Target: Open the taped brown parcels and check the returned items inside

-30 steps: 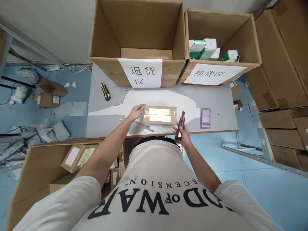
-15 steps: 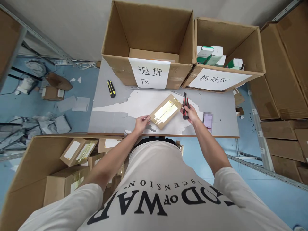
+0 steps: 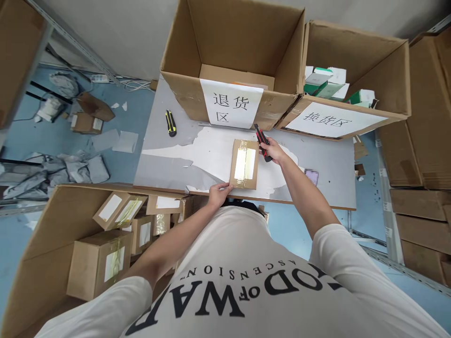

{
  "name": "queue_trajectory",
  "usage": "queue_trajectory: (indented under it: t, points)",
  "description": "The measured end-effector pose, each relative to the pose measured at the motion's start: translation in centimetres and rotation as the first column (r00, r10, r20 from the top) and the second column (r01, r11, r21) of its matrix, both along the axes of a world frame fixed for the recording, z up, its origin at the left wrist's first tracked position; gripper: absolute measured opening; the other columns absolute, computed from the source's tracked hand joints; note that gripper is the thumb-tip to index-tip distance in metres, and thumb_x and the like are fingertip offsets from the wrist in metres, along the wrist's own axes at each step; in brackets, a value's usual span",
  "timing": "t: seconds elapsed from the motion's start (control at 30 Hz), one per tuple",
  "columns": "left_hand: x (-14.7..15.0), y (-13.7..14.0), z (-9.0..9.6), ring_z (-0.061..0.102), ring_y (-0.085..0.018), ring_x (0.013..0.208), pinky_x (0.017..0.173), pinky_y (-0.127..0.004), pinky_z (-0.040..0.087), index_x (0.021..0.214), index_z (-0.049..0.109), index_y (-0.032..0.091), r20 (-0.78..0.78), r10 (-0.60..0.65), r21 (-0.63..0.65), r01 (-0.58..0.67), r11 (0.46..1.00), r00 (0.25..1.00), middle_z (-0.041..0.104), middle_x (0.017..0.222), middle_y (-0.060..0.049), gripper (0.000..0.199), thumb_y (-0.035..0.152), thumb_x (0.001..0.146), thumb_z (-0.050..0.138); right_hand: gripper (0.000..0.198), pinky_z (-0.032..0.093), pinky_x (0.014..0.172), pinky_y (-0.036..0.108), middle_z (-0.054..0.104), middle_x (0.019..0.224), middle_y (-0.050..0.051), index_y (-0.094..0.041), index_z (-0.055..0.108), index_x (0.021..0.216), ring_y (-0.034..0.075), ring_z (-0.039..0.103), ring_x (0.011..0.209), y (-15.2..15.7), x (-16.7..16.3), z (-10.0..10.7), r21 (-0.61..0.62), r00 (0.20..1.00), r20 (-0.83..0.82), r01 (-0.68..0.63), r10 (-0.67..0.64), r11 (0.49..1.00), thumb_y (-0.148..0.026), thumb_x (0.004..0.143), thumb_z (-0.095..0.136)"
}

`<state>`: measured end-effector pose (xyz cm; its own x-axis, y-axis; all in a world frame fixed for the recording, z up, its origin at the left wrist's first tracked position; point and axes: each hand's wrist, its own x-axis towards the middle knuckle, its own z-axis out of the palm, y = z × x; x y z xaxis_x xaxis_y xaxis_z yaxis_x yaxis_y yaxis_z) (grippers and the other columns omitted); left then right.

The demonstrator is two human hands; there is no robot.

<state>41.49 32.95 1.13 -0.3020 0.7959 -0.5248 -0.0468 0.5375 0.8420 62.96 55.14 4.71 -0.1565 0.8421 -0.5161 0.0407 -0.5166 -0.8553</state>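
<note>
A small taped cardboard box (image 3: 253,164) with a white label lies on the table, its long sides running roughly front to back. At its near left corner, my left hand (image 3: 220,193) grips the edge between thumb and fingers. My right hand (image 3: 273,151) is wrapped round a black and red utility knife (image 3: 262,143), just beyond the box's right side. The knife's front end points away from me, tilted to the left. Whether the blade is out is too small to tell. Farther left on the table lies a yellow and black utility knife (image 3: 171,123).
Two large open cartons with handwritten signs stand at the back, a left carton (image 3: 186,96) and a right carton (image 3: 391,112) holding green and white boxes. Low at left, a big carton (image 3: 38,234) contains several parcels. A phone-like blurred item (image 3: 311,177) lies at right.
The cardboard box has turned from a slant to nearly straight. My right hand has come off its far right corner, and the knife now tilts left. The whole view has shifted slightly.
</note>
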Motion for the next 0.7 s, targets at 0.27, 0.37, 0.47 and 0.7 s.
queue_trajectory:
  t: [0.27, 0.37, 0.47, 0.7]
  points:
    - [-0.5, 0.5, 1.0, 0.069, -0.027, 0.091, 0.087, -0.039, 0.054, 0.089, 0.075, 0.013, -0.045, -0.117, -0.042, 0.116, 0.992, 0.992, 0.074, 0.092, -0.011, 0.043, 0.047, 0.062, 0.079, 0.034, 0.058, 0.076, 0.031, 0.064, 0.104, -0.001, -0.025, 0.053, 0.097, 0.012, 0.063, 0.087, -1.7, 0.5, -0.5, 0.088, 0.994, -0.086, 0.080, -0.073, 0.993, -0.029, 0.070, 0.073]
    - [-0.7, 1.0, 1.5, 0.069, -0.027, 0.090, 0.084, -0.038, 0.054, 0.091, 0.074, 0.012, -0.059, -0.154, -0.052, 0.151, 0.987, 0.986, 0.074, 0.092, -0.012, 0.045, 0.047, 0.063, 0.078, 0.040, 0.058, 0.074, 0.031, 0.063, 0.117, 0.001, -0.027, 0.053, 0.101, 0.014, 0.065, 0.093, -4.7, 1.8, -0.2, 0.131, 0.980, -0.112, 0.179, -0.165, 0.975, -0.034, 0.069, 0.074]
    - [-1.8, 3.5, 1.5, 0.067, -0.029, 0.097, 0.086, -0.041, 0.054, 0.093, 0.074, 0.013, -0.070, -0.158, -0.049, 0.155, 0.987, 0.985, 0.073, 0.100, -0.013, 0.041, 0.048, 0.070, 0.072, 0.042, 0.058, 0.071, 0.031, 0.061, 0.126, 0.002, -0.029, 0.051, 0.107, 0.015, 0.068, 0.089, -10.6, 3.6, -0.4, 0.095, 0.945, -0.145, 0.309, -0.294, 0.946, -0.040, 0.072, 0.072]
    - [-5.0, 16.8, -0.2, 0.047, -0.025, 0.132, 0.107, -0.043, 0.040, 0.136, 0.051, 0.016, 0.037, -0.241, 0.116, 0.236, 0.965, 0.970, 0.046, 0.146, -0.014, 0.058, 0.011, 0.078, 0.056, 0.036, 0.055, 0.054, 0.022, 0.058, 0.135, 0.001, -0.029, 0.058, 0.110, 0.014, 0.069, 0.085, -23.8, 2.5, -3.2, -0.295, 0.773, -0.271, 0.500, -0.573, 0.814, -0.031, 0.076, 0.070]
